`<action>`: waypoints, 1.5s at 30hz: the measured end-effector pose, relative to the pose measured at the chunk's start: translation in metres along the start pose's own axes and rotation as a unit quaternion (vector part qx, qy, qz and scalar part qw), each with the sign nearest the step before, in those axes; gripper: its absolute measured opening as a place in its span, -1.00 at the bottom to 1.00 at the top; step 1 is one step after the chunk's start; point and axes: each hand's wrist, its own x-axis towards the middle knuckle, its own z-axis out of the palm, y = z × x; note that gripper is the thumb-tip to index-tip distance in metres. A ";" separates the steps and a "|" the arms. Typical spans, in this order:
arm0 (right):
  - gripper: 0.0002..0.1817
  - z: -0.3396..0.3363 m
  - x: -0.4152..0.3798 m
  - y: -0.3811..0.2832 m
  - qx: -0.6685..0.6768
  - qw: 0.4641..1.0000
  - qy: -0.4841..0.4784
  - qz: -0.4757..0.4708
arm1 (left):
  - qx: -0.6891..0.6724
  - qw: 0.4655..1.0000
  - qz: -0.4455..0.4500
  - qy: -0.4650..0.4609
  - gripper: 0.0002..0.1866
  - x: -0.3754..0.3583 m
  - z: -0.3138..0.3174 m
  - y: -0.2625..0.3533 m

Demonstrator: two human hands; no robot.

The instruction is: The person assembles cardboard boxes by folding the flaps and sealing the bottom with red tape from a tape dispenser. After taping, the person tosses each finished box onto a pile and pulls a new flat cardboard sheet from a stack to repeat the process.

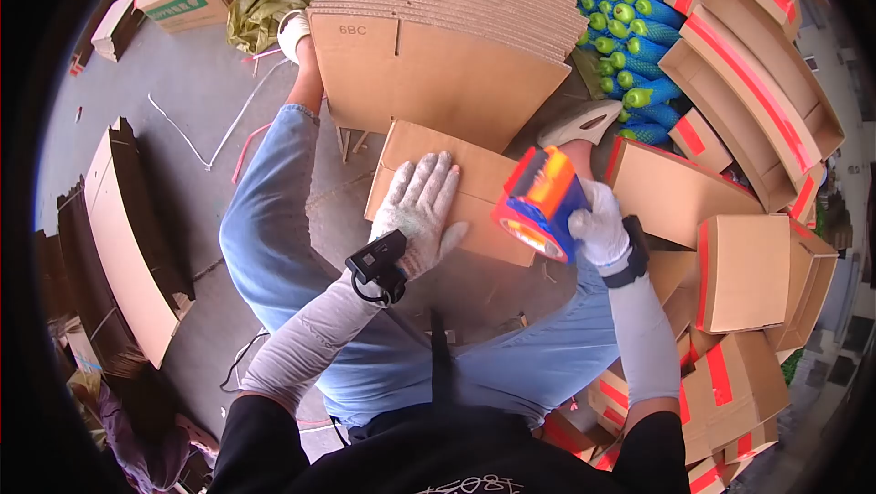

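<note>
left hand (417, 218) spread flat on cardboard box (484, 186), right hand (603, 228) gripping tape dispenser (540, 207), cardboard stack (438, 74) far side, taped boxes (748, 273) at right

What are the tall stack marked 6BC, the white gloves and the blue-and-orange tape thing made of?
The stack looks like dull brown cardboard, with rough layered edges on top. The gloves seem to be soft, matte cloth, because they wrinkle around the fingers. The tape dispenser is probably plastic: bright colours and shiny highlights suggest it, but blur leaves that open.
</note>
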 end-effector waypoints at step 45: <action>-0.67 0.065 0.075 -0.042 -0.333 0.930 -0.081 0.130 | -0.611 0.742 -0.250 0.116 -0.14 0.019 0.036 -0.078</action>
